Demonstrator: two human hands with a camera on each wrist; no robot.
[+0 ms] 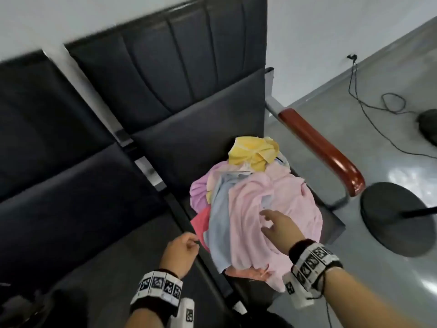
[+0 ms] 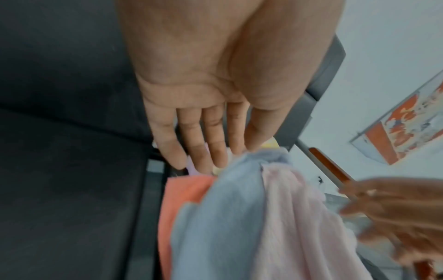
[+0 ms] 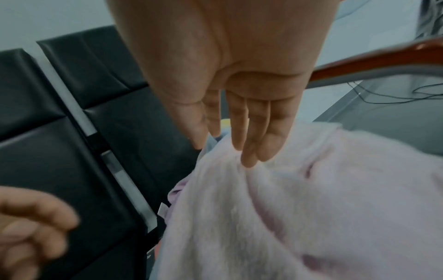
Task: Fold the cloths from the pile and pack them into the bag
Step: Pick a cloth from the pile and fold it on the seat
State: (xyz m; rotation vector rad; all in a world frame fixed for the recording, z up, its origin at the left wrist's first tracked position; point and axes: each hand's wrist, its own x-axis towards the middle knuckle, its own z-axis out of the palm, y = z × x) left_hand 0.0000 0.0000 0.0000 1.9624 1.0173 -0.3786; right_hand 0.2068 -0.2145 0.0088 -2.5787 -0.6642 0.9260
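A loose pile of cloths lies on the rightmost black seat (image 1: 189, 143). A yellow cloth (image 1: 253, 152) sits at the far end. A pale pink cloth (image 1: 272, 202) lies across the top, over a light blue cloth (image 1: 217, 209), a coral one (image 1: 201, 221) and a lilac one (image 1: 198, 192). My right hand (image 1: 267, 221) hovers over the pink cloth (image 3: 287, 199), fingers spread, with the fingertips (image 3: 249, 161) at its surface. My left hand (image 1: 191, 242) is empty beside the pile's left edge, its straight fingers (image 2: 210, 161) pointing at the blue cloth (image 2: 227, 217). No bag shows.
A red-brown wooden armrest (image 1: 324, 150) borders the seat on the right. Beyond it a round black stand base (image 1: 397, 218) and loose cables (image 1: 378, 110) lie on the grey floor. Another black seat (image 1: 71, 209) adjoins on the left, and the backrests (image 1: 165, 67) stand behind.
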